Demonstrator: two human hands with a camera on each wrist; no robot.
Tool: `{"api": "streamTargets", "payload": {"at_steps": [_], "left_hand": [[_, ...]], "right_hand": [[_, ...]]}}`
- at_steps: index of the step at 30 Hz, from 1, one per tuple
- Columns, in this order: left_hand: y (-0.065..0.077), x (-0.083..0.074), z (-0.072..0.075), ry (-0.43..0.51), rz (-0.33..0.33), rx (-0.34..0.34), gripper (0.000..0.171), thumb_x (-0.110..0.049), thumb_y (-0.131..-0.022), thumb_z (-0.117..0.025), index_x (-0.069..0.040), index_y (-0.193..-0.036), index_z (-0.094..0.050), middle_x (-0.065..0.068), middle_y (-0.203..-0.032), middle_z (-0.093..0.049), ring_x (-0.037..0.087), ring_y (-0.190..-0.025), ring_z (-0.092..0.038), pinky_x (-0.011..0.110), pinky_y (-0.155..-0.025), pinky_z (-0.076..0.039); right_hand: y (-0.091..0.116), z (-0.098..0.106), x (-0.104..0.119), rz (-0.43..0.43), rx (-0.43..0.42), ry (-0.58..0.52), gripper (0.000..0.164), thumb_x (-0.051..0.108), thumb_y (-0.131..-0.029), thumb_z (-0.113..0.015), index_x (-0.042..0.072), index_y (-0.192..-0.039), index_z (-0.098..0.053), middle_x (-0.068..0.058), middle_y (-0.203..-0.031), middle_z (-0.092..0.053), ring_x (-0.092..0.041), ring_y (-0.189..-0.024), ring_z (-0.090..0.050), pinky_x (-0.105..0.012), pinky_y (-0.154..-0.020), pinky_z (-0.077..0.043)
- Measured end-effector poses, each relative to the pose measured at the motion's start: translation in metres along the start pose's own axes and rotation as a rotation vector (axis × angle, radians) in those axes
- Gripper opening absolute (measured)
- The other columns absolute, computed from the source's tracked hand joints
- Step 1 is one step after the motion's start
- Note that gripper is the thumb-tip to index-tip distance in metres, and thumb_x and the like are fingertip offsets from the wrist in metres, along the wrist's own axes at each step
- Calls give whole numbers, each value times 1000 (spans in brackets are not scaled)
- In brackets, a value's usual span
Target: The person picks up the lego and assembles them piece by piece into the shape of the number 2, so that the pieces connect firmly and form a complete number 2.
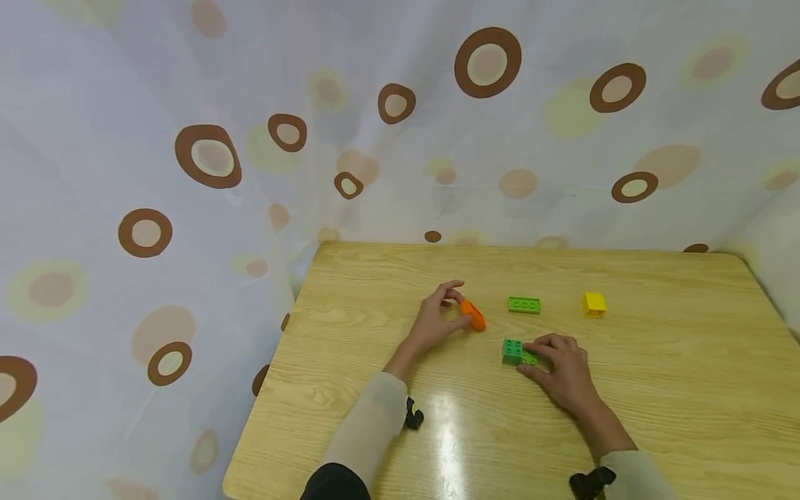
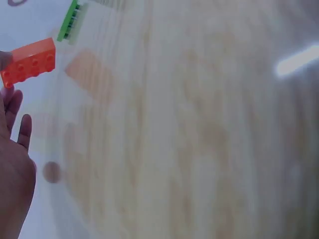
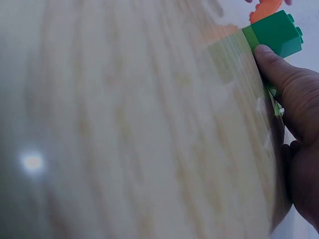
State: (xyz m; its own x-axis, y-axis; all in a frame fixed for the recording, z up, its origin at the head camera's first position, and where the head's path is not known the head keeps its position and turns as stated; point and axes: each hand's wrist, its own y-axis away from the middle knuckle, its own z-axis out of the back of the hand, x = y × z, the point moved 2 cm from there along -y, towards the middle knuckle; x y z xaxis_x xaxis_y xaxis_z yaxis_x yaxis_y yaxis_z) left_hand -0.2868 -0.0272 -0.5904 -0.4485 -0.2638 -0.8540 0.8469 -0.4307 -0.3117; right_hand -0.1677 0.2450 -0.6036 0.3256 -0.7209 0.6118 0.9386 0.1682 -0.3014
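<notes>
An orange toy building brick (image 1: 473,316) is pinched between the thumb and fingers of my left hand (image 1: 433,321); its row of studs shows in the left wrist view, where the brick (image 2: 37,62) is at the far left. To its right, a darker green brick (image 1: 512,351) sits on one end of a light green flat brick (image 1: 529,358). My right hand (image 1: 567,369) grips the light green piece at its right end, thumb on the near side. In the right wrist view, the thumb presses beside the green brick (image 3: 276,35); the other fingers are mostly hidden.
Behind the hands lies another light green flat brick (image 1: 524,305) on the wooden table (image 1: 687,361). A yellow brick (image 1: 594,305) stands farther right. A spotted curtain (image 1: 406,160) hangs along the table's back and left edges.
</notes>
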Motion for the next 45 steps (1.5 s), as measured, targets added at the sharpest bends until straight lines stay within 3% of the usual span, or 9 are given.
{"api": "streamTargets", "payload": {"at_steps": [6, 12, 16, 22, 29, 34, 40, 45], "left_hand": [[-7, -32, -9, 49, -59, 67, 77, -13, -95, -82, -22, -159, -41, 0, -118, -64, 14, -115, -61, 43, -105, -52], [-17, -62, -17, 48, -156, 165, 82, -16, -96, -81, -21, -163, -35, 1, -119, -61, 12, -114, -61, 48, -106, -52], [-19, -72, -22, 50, -177, 195, 84, -13, -95, -81, -20, -163, -33, 2, -119, -60, 7, -111, -60, 50, -104, -54], [-17, -80, -28, 9, -182, 220, 87, -13, -94, -82, -18, -163, -31, 3, -119, -61, 8, -110, -60, 44, -104, -55], [-13, -80, -38, -77, -172, 282, 82, -20, -96, -81, -18, -164, -34, -2, -121, -62, 3, -111, -60, 24, -104, -49], [-7, -71, -48, -128, -149, 293, 80, -22, -96, -82, -17, -162, -38, 0, -126, -63, 3, -114, -60, 23, -104, -50], [8, -55, -60, -79, -63, 291, 76, -19, -96, -82, -12, -159, -41, 2, -128, -67, 1, -114, -63, 21, -102, -51], [12, -49, -65, -87, -56, 272, 67, -22, -96, -81, -11, -153, -47, 2, -129, -69, 1, -114, -64, 20, -100, -51]], "right_hand": [[0, 2, 0, -9, 5, -8, 38, 18, -86, -90, 6, -120, -79, -13, -114, -67, -41, -117, -49, -58, -89, -29], [-1, 1, 0, -11, 9, 2, 37, 19, -87, -90, 6, -120, -79, -13, -114, -67, -41, -116, -49, -55, -87, -29], [-2, 2, 1, -5, 12, 2, 37, 19, -87, -89, 6, -120, -79, -14, -114, -67, -41, -116, -49, -55, -86, -29], [-3, 3, 2, 14, -1, -3, 37, 17, -86, -89, 5, -119, -79, -14, -112, -67, -42, -114, -50, -54, -85, -29], [-2, 2, -1, 13, -3, -14, 37, 16, -86, -90, 3, -119, -78, -15, -112, -67, -43, -115, -50, -58, -87, -30], [-1, 1, -2, 17, -8, -29, 38, 15, -85, -90, 3, -120, -78, -15, -112, -68, -43, -115, -49, -62, -88, -30], [-2, -1, -2, 10, -3, -27, 38, 16, -85, -90, 3, -119, -79, -15, -112, -68, -44, -117, -49, -63, -89, -30], [-1, -1, -2, 2, -2, -24, 38, 16, -85, -90, 3, -119, -79, -15, -113, -67, -45, -117, -49, -63, -89, -30]]}}
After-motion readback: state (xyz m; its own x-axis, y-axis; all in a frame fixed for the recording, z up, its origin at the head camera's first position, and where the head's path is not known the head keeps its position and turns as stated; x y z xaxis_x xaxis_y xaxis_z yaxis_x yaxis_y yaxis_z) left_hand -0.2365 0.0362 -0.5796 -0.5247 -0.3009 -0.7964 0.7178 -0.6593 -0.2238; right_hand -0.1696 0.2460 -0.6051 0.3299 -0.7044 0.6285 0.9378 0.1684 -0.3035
